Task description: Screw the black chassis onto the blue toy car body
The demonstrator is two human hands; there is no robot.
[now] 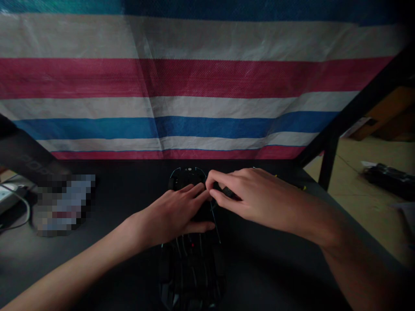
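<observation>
A long black object like a toy car (194, 263), with ribs along its near part and a small red spot, lies lengthwise on the dark table. My left hand (177, 211) rests flat across its middle, fingers stretched toward the right and thumb apart. At the object's right edge, near its far end, my right hand (241, 190) is closed, thumb and index finger pinched together. Something dark shows between the fingers and palm of my right hand, too dim to name.
Behind the table (123, 172) hangs a striped sheet (207, 77). A blurred-out item (66, 207) lies at the left, near a white power strip (9, 194) with a cable. A black frame post (329, 162) stands at the right edge.
</observation>
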